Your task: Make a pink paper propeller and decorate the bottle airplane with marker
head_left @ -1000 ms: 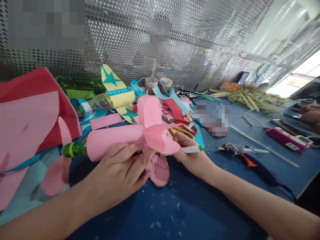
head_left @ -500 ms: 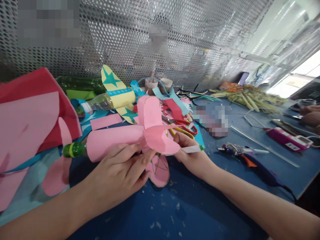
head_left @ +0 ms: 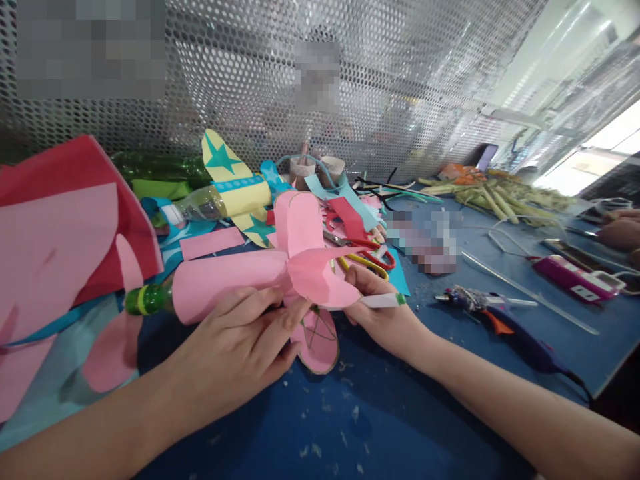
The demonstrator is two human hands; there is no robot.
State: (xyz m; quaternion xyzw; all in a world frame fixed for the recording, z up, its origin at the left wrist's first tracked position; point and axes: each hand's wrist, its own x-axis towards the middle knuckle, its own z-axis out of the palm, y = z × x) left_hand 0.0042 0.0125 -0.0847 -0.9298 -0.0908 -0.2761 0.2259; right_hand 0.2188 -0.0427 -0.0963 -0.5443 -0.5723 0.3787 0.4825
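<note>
A bottle wrapped in pink paper [head_left: 220, 283] lies on its side before me, its green neck [head_left: 143, 301] pointing left. Pink paper flaps [head_left: 306, 230] stick out at its right end, and the lower rounded flap [head_left: 320, 350] bears a drawn star and a dark outline. My left hand [head_left: 250, 333] is closed on the near side of the bottle, its fingertips at the flaps. Between the fingers of my right hand [head_left: 373, 303] is a white marker [head_left: 383, 301] with a green end, pointing left; its tip is hidden behind the paper.
Behind lie a bottle with yellow paper and teal stars [head_left: 245, 198], scissors [head_left: 373, 250] and paper scraps. Pink and red sheets [head_left: 60, 233] cover the left. A hot glue gun [head_left: 515, 333] and purple power strip [head_left: 577, 277] lie right; another person's hand [head_left: 620, 230] is at the far right.
The marker in my right hand has shifted very slightly down and left. My left hand and the pink bottle have stayed nearly still.
</note>
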